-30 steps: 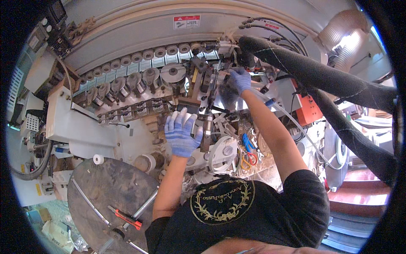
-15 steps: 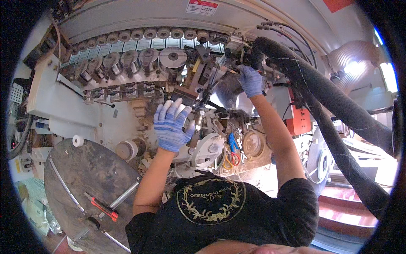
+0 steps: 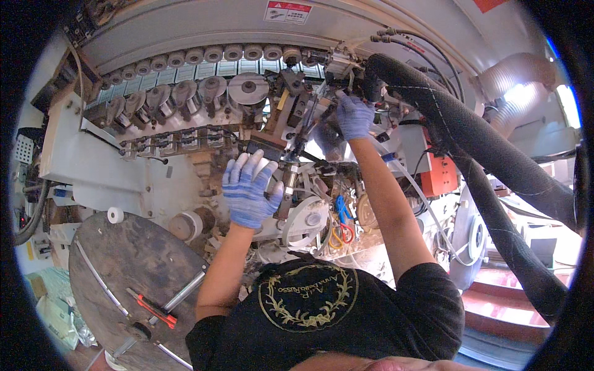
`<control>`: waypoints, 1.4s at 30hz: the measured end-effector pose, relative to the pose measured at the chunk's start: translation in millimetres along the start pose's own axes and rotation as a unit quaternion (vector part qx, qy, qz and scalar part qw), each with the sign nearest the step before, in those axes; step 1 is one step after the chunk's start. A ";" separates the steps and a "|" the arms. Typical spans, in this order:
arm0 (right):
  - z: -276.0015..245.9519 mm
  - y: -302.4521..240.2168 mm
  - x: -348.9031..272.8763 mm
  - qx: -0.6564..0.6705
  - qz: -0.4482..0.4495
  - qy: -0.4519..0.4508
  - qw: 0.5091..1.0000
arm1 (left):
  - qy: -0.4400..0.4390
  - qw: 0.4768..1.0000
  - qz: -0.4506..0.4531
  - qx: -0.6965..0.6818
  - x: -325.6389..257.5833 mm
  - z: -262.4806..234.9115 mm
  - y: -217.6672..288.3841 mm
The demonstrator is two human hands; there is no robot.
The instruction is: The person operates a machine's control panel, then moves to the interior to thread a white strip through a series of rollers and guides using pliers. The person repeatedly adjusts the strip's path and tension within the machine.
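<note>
Both my hands wear blue-and-white work gloves inside a machine. My left hand has its fingers spread, the fingertips against or just short of a dark rectangular block. No object shows in it. Further right and higher, my right hand has its fingers curled in among the metal parts, beside a shiny metal plate. What those fingers hold, if anything, is hidden. A pale strip runs past my right forearm, with a small blue piece near its upper end.
Rollers line the machine at the back left. Thick black hoses cross on the right. A round dark disc carries a red-handled cutter at the lower left. Blue-handled and red-and-yellow-handled tools hang below my hands.
My right hand has shifted slightly left and its fingers are more curled. The pale strip now shows beside my right forearm. My left hand stays at the block with its fingers spread.
</note>
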State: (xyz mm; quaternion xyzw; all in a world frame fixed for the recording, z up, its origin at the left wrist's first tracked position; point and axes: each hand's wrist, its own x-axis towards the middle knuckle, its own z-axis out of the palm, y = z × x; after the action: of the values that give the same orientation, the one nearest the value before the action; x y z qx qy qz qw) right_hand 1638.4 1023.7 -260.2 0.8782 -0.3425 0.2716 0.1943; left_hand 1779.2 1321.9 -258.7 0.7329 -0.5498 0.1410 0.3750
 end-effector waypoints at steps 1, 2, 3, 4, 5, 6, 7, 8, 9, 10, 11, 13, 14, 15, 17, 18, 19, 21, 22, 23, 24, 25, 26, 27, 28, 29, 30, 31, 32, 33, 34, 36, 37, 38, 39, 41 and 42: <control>-1.8 -5.9 3.4 -0.006 0.004 -0.012 1.000 | 0.000 1.000 -0.001 0.004 -0.1 -0.8 0.1; -4.8 -9.9 7.0 -0.015 0.008 -0.023 1.000 | 0.001 1.000 0.000 0.005 -0.3 -0.1 0.1; -5.5 -13.2 9.2 -0.023 0.011 -0.035 0.999 | 0.001 1.000 0.001 0.006 -1.0 0.8 -0.3; -3.7 -16.0 11.1 -0.016 0.027 -0.061 0.998 | 0.001 1.000 0.001 0.008 -1.2 1.1 -0.8; -1.7 -17.2 14.3 -0.009 0.042 -0.086 0.995 | 0.002 1.000 0.000 0.005 -1.1 1.2 -0.5; 0.1 -17.3 17.4 -0.002 0.057 -0.112 0.992 | 0.003 1.000 0.000 0.003 -0.9 1.2 -0.2; 4.3 -15.7 18.5 -0.006 0.057 -0.117 0.991 | 0.003 1.000 0.000 0.001 -0.6 1.1 0.2; 8.2 -15.9 20.5 -0.010 0.057 -0.121 0.991 | 0.005 1.000 0.000 0.002 -0.1 0.9 0.2; 11.4 -15.8 21.6 -0.014 0.056 -0.126 0.990 | 0.007 1.000 0.001 0.002 0.2 0.8 0.7; 13.8 -14.6 22.4 -0.020 0.059 -0.151 0.987 | 0.008 1.000 0.003 0.003 0.6 0.7 0.7; 12.3 -16.8 25.8 -0.024 0.060 -0.175 0.982 | 0.009 1.000 0.001 0.002 -0.1 0.9 0.0; 9.1 -20.7 32.6 -0.023 0.063 -0.215 0.974 | 0.011 1.000 -0.001 0.000 -1.4 1.9 -1.2; 7.1 -22.2 36.2 -0.019 0.066 -0.229 0.971 | 0.005 1.000 -0.004 -0.001 -1.3 1.6 -1.2; 5.4 -23.5 39.5 -0.014 0.069 -0.243 0.967 | -0.001 1.000 -0.006 -0.003 -1.2 0.8 -0.9; 3.5 -26.7 46.5 -0.044 0.059 -0.282 0.956 | -0.003 1.000 -0.008 -0.006 -1.4 0.3 -0.6; 2.0 -29.0 50.4 -0.059 0.054 -0.301 0.950 | 0.001 1.000 -0.008 -0.007 -1.6 0.3 -0.6; -0.3 -31.0 53.8 -0.060 0.051 -0.309 0.948 | 0.004 1.000 -0.008 -0.008 -1.9 0.3 -0.4; -8.3 -35.3 60.7 -0.063 0.047 -0.326 0.942 | 0.002 1.000 -0.009 -0.003 -2.1 1.0 -0.1; -7.2 -35.1 62.5 -0.065 0.044 -0.334 0.939 | 0.002 1.000 -0.010 0.000 -2.4 1.5 0.0; -5.7 -35.2 64.2 -0.066 0.042 -0.341 0.937 | 0.000 1.000 -0.010 0.000 -2.4 1.7 -0.3; -4.7 -35.0 66.0 -0.068 0.040 -0.348 0.934 | -0.001 1.000 -0.010 0.001 -2.4 1.9 -0.6; -4.3 -34.4 66.8 -0.064 0.041 -0.356 0.932 | -0.002 1.000 -0.010 0.001 -2.2 2.0 -0.8; -5.3 -34.9 67.2 -0.060 0.042 -0.364 0.929 | -0.003 1.000 -0.011 0.001 -2.3 1.4 -0.9; -5.8 -34.8 68.1 -0.057 0.042 -0.372 0.925 | -0.004 1.000 -0.012 0.001 -2.3 0.9 -0.9; -2.6 -32.9 68.1 -0.054 0.040 -0.370 0.927 | -0.006 1.000 -0.013 0.000 -2.1 0.6 -0.9; 1.0 -29.9 66.4 -0.052 0.040 -0.368 0.928 | -0.004 1.000 -0.012 -0.001 -1.7 0.4 -0.6; 4.9 -27.1 65.3 -0.050 0.040 -0.366 0.928 | -0.002 1.000 -0.010 -0.002 -1.2 0.6 -0.3; 9.5 -24.5 65.6 -0.058 0.047 -0.373 0.925 | -0.001 1.000 -0.008 -0.003 -0.5 0.8 -0.1; 11.1 -26.1 67.3 -0.065 0.053 -0.381 0.921 | 0.000 1.000 -0.008 -0.003 -0.4 0.8 -0.2; 11.9 -26.8 68.0 -0.072 0.060 -0.389 0.917 | 0.000 1.000 -0.007 -0.003 -0.2 0.8 -0.3; 11.1 -25.8 67.2 -0.063 0.055 -0.388 0.918 | 0.001 1.000 -0.007 -0.003 -0.1 0.7 -0.3; 0.5 -28.6 68.9 -0.046 0.043 -0.384 0.921 | 0.003 1.000 -0.007 0.006 -0.1 -0.4 0.5; -0.7 -28.1 67.1 -0.041 0.036 -0.382 0.922 | 0.003 1.000 -0.008 0.011 -0.3 -1.0 0.7; -2.7 -26.1 64.9 -0.038 0.029 -0.381 0.923 | 0.005 1.000 -0.007 0.007 -0.2 -0.8 1.0; -4.4 -24.9 63.5 -0.036 0.023 -0.380 0.924 | 0.006 1.000 -0.006 0.004 -0.1 -0.5 1.0; -7.8 -25.0 61.9 -0.046 0.038 -0.387 0.920 | 0.007 1.000 -0.004 0.000 -0.1 0.1 0.9; -9.0 -25.1 61.6 -0.050 0.045 -0.391 0.918 | 0.007 1.000 -0.003 0.000 -0.2 0.2 0.7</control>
State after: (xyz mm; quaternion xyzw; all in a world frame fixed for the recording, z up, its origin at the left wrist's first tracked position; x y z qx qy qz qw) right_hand 1691.1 1015.2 -219.5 0.8871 -0.4436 -0.1022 0.0763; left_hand 1778.5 1321.8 -258.7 0.7340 -0.5446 0.1449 0.3789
